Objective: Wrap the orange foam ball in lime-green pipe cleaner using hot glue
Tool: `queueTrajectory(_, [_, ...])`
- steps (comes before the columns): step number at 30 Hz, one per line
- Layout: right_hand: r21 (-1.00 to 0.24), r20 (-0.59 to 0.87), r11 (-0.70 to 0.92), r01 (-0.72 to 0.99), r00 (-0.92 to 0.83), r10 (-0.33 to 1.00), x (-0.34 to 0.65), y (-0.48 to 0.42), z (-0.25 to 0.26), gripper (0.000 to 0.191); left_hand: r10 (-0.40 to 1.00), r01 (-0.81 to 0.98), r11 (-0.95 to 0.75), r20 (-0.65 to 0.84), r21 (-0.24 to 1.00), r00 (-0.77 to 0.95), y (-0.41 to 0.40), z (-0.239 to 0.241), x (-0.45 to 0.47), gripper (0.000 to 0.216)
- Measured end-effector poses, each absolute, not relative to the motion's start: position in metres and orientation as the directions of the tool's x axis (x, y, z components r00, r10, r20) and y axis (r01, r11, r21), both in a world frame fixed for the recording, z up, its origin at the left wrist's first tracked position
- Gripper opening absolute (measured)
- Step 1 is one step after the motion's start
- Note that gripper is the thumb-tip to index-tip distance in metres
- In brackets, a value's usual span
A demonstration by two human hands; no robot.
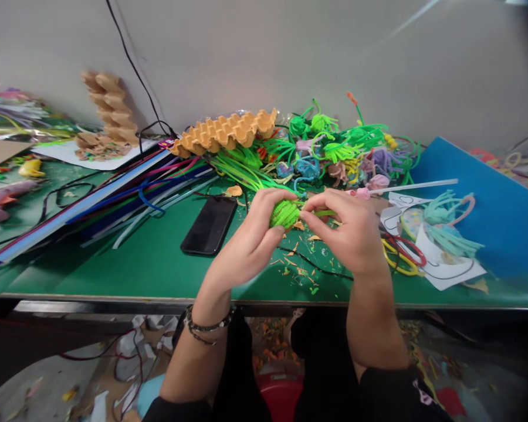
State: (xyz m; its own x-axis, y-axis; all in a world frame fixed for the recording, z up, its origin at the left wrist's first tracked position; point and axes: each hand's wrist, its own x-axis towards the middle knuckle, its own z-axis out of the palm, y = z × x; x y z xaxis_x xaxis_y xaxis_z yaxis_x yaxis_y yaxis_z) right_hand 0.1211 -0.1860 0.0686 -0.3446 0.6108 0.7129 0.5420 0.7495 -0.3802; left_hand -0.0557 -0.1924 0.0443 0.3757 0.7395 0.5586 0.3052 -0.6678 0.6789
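Above the green table (149,269), my left hand (257,234) is closed around a bright green ball of wound pipe cleaner (285,214), thumb below and fingers over the top. On the ball's right side, my right hand (345,225) pinches a green strand that runs from the ball between thumb and forefinger. Small orange and green scraps (308,269) lie on the table beneath both hands. A black phone (209,225) rests flat to the left of my left hand.
Behind my hands sits a heap of coloured pipe-cleaner pieces (334,146) beside an egg carton (229,132). Long pipe-cleaner bundles (92,199) lie at left, near a pink glue gun (4,196). A blue board (475,205) and white paper cutouts (444,264) are at right.
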Motion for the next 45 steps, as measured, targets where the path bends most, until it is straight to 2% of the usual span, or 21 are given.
queueTrajectory(4, [-0.439, 0.706, 0.743, 0.506, -0.317, 0.633, 0.123, -0.184, 0.069, 0.01, 0.794, 0.132, -0.558, 0.48, 0.82, 0.373, -0.184, 0.038, -0.058, 0.037])
queueTrajectory(7, [-0.415, 0.713, 0.753, 0.51, -0.332, 0.618, 0.127, -0.183, 0.07, 0.01, 0.858, -0.038, -0.339, 0.325, 0.94, 0.397, -0.177, 0.03, -0.055, 0.06])
queueTrajectory(10, [-0.378, 0.698, 0.775, 0.507, -0.394, 0.598, 0.13, -0.181, 0.07, 0.01, 0.876, -0.051, -0.166, 0.171, 0.985, 0.451, -0.172, 0.024, -0.051, 0.072])
queueTrajectory(13, [-0.349, 0.683, 0.806, 0.477, -0.46, 0.568, 0.131, -0.179, 0.07, 0.01, 0.851, 0.002, -0.104, 0.088, 0.995, 0.518, -0.169, 0.02, -0.048, 0.069])
queueTrajectory(15, [-0.338, 0.677, 0.821, 0.461, -0.486, 0.552, 0.13, -0.178, 0.069, 0.01, 0.853, 0.026, -0.165, 0.129, 0.986, 0.506, -0.168, 0.018, -0.047, 0.058])
queueTrajectory(19, [-0.343, 0.672, 0.822, 0.454, -0.493, 0.553, 0.129, -0.177, 0.068, 0.01, 0.816, 0.017, -0.369, 0.315, 0.929, 0.485, -0.168, 0.018, -0.048, 0.041])
queueTrajectory(26, [-0.285, 0.683, 0.816, 0.503, -0.491, 0.541, 0.13, -0.181, 0.07, 0.006, 0.836, 0.139, -0.429, 0.334, 0.892, 0.435, -0.176, 0.03, -0.049, 0.035])
queueTrajectory(37, [-0.249, 0.701, 0.786, 0.566, -0.454, 0.55, 0.126, -0.187, 0.07, 0.013, 0.749, 0.288, -0.651, 0.532, 0.703, 0.394, -0.179, 0.03, -0.047, 0.034])
queueTrajectory(40, [-0.299, 0.696, 0.797, 0.524, -0.451, 0.558, 0.124, -0.187, 0.071, 0.012, 0.756, 0.23, -0.632, 0.524, 0.74, 0.392, -0.18, 0.03, -0.047, 0.033])
queueTrajectory(45, [-0.383, 0.709, 0.8, 0.462, -0.409, 0.575, 0.13, -0.193, 0.078, 0.007, 0.794, 0.012, -0.498, 0.45, 0.867, 0.408, -0.181, 0.031, -0.048, 0.036])
